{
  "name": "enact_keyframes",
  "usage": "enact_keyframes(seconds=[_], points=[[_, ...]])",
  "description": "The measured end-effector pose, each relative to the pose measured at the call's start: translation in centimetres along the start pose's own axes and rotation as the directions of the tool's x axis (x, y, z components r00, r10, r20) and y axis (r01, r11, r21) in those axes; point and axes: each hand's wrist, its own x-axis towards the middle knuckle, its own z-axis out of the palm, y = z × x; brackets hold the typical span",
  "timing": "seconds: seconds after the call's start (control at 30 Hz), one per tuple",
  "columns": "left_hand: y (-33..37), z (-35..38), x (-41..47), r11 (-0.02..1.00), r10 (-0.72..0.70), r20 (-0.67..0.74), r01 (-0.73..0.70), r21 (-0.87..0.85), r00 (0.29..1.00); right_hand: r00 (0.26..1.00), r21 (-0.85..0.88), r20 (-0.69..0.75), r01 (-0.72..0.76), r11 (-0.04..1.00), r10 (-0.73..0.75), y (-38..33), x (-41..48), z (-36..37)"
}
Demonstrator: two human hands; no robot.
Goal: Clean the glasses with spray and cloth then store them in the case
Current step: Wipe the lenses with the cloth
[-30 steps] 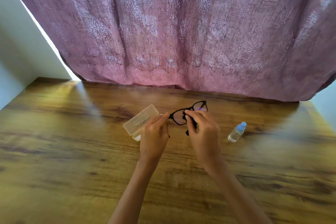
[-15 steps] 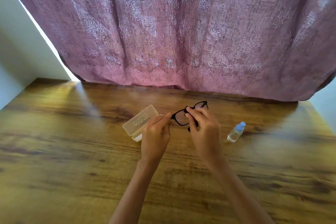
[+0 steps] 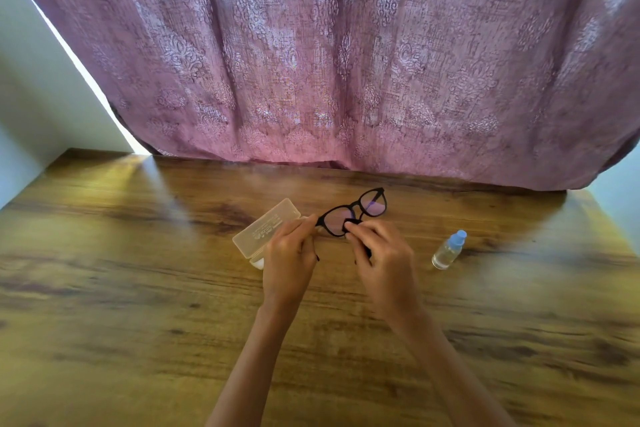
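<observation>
Black-framed glasses [image 3: 370,203] are held above the wooden table [image 3: 138,288]. My left hand [image 3: 289,262] pinches the frame's left end. My right hand [image 3: 384,260] pinches a small dark cloth [image 3: 350,224] against the left lens, with part of the cloth hanging under my fingers. A translucent beige case [image 3: 265,227] lies open-looking just left of my left hand, partly hidden by it. The small clear spray bottle [image 3: 448,250] with a blue cap stands to the right of my right hand.
A mauve patterned curtain [image 3: 346,62] hangs along the table's far edge. Pale walls stand at the left [image 3: 31,97] and far right. Bare wood stretches on both sides of my arms.
My right hand has slid the cloth down the left lens toward its lower inner edge. The glasses have tilted slightly; the left hand's hold has stayed the same.
</observation>
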Motion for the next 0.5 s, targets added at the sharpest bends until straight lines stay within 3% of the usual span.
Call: enact_keyframes(seconds=[0.2,0.5], points=[[0.0,0.2,0.0,0.999,-0.043,0.007,0.044,-0.01,0.999,1.0,-0.022,-0.017,-0.024,0.999,0.024,0.3,0.4,-0.2],[0.9,0.1,-0.5,1.0,0.021,0.02,-0.021,0.021,1.0,0.998,-0.005,0.016,0.054,0.999,-0.054,-1.4,0.4,0.6]])
